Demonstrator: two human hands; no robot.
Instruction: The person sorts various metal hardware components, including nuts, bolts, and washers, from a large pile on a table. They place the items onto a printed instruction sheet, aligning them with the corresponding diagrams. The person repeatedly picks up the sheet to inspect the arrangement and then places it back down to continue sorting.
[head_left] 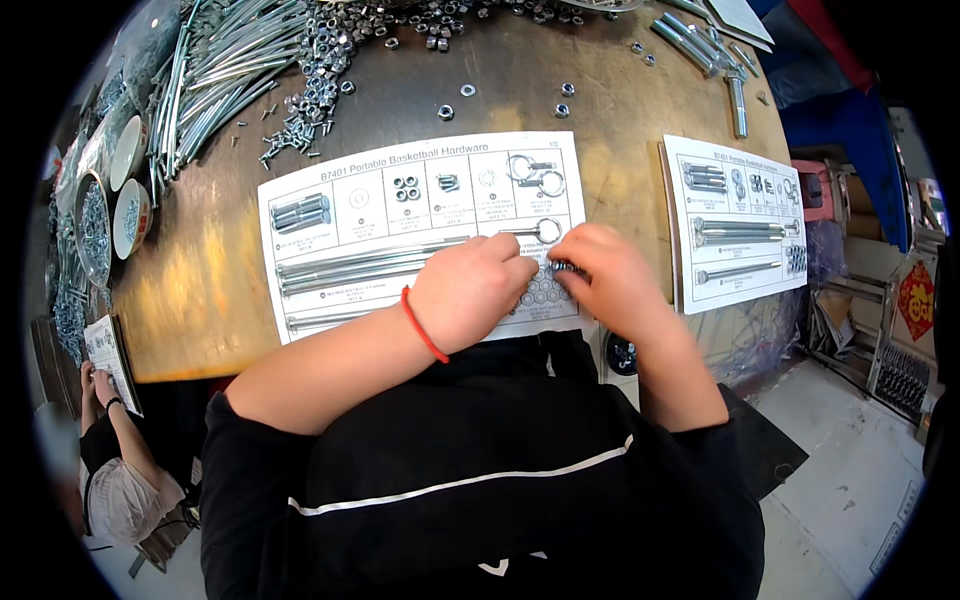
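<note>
A white printed sheet (340,180) with pictures of bolts, nuts and ring pins lies near the table's front edge. Over its lower right part, my left hand (480,285) has its fingers curled together; what they hold, if anything, is hidden. A red cord circles that wrist. Close beside it on the right, my right hand (612,280) is closed, thumb and fingers round small shiny metal pieces (566,267), which look like nuts but are partly covered. Rows of round washer or nut shapes (540,297) show on the sheet just below the fingertips.
Long bolts (235,85), nuts (325,70) and small screws (290,138) are heaped at the back left, near bowls (128,220). More bolts (738,105) lie at the back right. A second stack of sheets (735,225) sits right. Another person's arm (130,440) appears at far left.
</note>
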